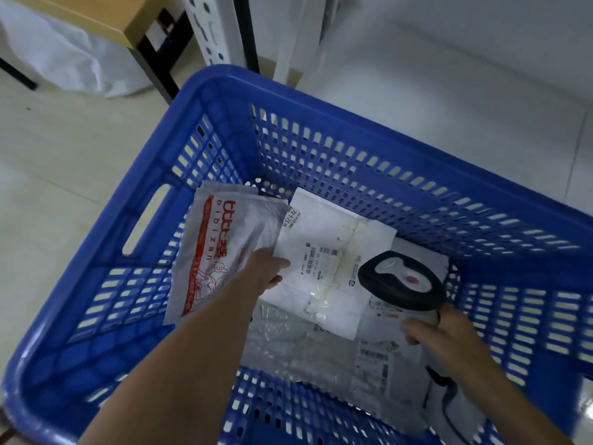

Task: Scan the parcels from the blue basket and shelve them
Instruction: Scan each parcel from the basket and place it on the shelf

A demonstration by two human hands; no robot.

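Head view is showing scanning seemingly underway: left hand (266,268) is pinching a white parcel (327,252) inside the blue basket (224,101), right hand (449,335) is gripping the scanner (401,281) just above; other parcels (218,245) are waiting there.

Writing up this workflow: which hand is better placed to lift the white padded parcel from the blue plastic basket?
Left. The left hand holds the edge of the white padded parcel; the right hand is occupied gripping the black-and-grey handheld scanner.
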